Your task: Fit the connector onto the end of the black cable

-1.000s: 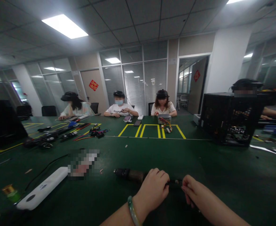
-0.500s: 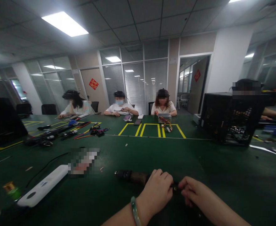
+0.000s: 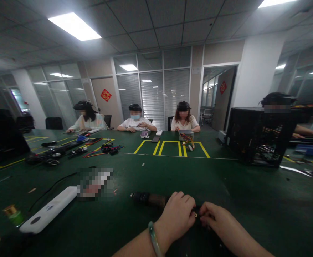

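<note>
My left hand (image 3: pixel 175 218), with a green bangle at the wrist, is closed, its thumb and fingers curled together. At its fingertips shows a small brass-coloured metal piece (image 3: pixel 195 215). Just behind this hand lies a dark cylindrical tool (image 3: pixel 149 199) with a brownish body and a metal tip pointing left; the hand hides its other end. My right hand (image 3: pixel 216 219) is pinched shut close to the brass-coloured piece, a small gap from the left hand. What its fingertips hold is too dark to make out. Dark shapes below the hands blend into the green tabletop (image 3: pixel 124 228).
To the left are a white power strip (image 3: pixel 51 210) and a green bottle (image 3: pixel 14 215) with a gold cap. Bundled cables (image 3: pixel 105 148) lie farther back. A black computer case (image 3: pixel 260 137) stands at right. Several people sit around the table, one behind a power supply (image 3: pixel 185 135).
My right hand has shifted slightly left, towards the left hand, and its fingers are pinched closer. The brass-coloured piece now shows more clearly at the left fingertips.
</note>
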A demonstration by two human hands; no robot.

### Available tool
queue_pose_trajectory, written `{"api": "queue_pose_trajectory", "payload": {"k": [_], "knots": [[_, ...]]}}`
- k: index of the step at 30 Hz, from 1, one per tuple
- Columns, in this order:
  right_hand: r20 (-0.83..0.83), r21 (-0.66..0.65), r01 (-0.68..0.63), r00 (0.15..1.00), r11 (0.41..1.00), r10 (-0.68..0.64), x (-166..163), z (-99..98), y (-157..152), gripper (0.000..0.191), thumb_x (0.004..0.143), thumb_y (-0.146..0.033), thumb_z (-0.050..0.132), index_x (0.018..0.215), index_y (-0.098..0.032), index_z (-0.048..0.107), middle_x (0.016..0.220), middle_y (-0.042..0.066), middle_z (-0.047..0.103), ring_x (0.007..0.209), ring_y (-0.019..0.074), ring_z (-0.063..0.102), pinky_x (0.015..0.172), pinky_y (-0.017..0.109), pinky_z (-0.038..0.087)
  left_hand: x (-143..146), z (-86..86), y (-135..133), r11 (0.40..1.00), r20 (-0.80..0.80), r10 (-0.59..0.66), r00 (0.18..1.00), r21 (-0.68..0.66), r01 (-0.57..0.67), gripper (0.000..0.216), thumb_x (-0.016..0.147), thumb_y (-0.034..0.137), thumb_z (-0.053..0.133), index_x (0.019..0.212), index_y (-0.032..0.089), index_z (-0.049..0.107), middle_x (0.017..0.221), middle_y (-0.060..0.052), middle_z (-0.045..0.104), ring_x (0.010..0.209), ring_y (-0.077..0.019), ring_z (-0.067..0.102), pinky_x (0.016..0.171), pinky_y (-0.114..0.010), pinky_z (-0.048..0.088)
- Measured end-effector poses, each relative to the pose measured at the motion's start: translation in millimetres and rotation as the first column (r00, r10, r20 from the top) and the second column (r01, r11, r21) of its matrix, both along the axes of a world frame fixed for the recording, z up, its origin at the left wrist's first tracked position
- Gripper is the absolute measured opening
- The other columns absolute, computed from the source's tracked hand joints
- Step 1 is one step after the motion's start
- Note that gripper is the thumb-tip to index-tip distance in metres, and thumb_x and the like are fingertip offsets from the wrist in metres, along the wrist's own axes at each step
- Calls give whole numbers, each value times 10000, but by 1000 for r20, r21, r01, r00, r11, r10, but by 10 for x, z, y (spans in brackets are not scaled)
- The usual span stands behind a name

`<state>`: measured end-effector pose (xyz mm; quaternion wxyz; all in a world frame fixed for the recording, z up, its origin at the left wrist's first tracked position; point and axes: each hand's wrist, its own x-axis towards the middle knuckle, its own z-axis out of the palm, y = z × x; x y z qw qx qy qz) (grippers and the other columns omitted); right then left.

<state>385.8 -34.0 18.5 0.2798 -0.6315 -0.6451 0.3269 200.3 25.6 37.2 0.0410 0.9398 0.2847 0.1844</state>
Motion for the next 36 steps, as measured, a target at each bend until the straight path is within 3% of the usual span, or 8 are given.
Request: {"api": "queue_pose_trajectory", "payload": {"k": [8,12,18,22,26,36], "knots": [[30,130,7,999,992,-11,-5,-23,-83,137,892,-254,495,902,-249,632,816,-27,684,759,149,638,664,206,420,-28,59,-8,1000,-16,-19,1000,3,19,112,817,219,582,923,202,548,941,-21,606,903,-208,509,814,-339,372],[-24,77,3,1000,997,-1,51,-48,-53,158,880,-260,494,928,-244,644,814,-16,690,772,158,648,675,203,437,-36,56,-11,1000,7,-8,1000,-15,8,139,769,210,592,900,199,548,917,-26,600,877,-212,507,794,-341,377],[-83,-57,55,995,997,-60,156,-168,6,223,815,-227,527,996,-217,657,847,14,710,705,167,643,616,211,455,-24,43,10,1000,38,-7,999,-26,8,110,827,221,589,931,214,556,938,1,611,894,-192,513,800,-329,372],[-35,-33,72,997,997,-73,175,-191,-9,149,830,-254,547,897,-207,670,801,11,709,740,171,649,628,207,441,-27,40,18,999,24,-18,1000,-44,19,120,843,219,594,958,222,561,963,3,616,909,-192,518,796,-316,380],[21,11,38,999,999,-38,157,-160,-30,216,901,-330,498,859,-221,680,802,-4,712,743,169,646,624,214,422,-27,39,14,999,3,-14,1000,-42,14,110,844,209,606,943,222,561,974,6,614,909,-186,518,801,-300,392],[26,28,20,999,999,-21,150,-70,-68,173,884,-316,534,860,-235,684,787,-13,710,714,164,646,597,208,408,-26,6,8,999,6,-43,999,-18,43,64,841,221,620,877,221,567,895,18,624,863,-175,511,779,-294,384]]}}
